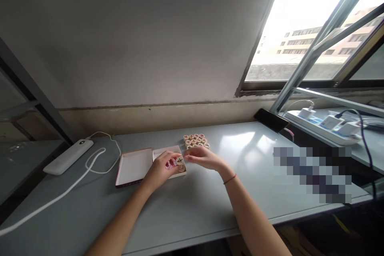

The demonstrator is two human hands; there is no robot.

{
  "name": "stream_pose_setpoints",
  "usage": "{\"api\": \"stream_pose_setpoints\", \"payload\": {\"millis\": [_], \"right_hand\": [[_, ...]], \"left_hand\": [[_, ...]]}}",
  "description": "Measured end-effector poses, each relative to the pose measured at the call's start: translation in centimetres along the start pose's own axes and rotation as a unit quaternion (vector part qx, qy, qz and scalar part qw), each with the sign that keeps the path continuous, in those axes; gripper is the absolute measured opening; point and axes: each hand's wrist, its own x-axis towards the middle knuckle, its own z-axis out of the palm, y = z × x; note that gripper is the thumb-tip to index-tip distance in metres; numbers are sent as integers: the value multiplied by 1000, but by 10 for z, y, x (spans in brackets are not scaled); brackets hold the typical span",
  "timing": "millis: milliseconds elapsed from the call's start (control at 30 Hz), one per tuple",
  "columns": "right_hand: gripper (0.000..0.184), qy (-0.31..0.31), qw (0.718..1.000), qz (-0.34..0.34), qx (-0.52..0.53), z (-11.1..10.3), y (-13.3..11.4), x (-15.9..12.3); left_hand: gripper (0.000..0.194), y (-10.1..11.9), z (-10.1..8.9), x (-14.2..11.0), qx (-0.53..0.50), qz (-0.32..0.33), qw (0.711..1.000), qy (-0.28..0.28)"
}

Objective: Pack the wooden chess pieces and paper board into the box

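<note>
Tilted round piece [179,161] bears one black character, too blurred to read | grouped round pieces [196,141] bear red and dark characters, too small to read | no words, brands or numbers legible

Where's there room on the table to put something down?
Bare table lies right of the round pieces, up to the blurred patch, and between the forearms near the front edge. It's crowded around the box, with the left hand and right hand, and by the white device and cable.
</note>
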Motion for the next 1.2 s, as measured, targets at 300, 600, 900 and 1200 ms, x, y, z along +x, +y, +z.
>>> {"api": "stream_pose_setpoints", "payload": {"millis": [300,600,900,1200], "right_hand": [[33,122,990,61,-25,-17,9,-6],[30,123,963,232,-63,-46,31,-25],[47,74,956,245,-141,-43,41,-23],[29,112,941,231,-221,-34,47,-16]], "left_hand": [[35,5,0,-2,22,-8,999,-32],[24,3,-3,-3,39,4,998,-53],[22,2,-4,-3,43,-1,998,-42],[22,0,-3,-2,49,4,998,-50]]}}
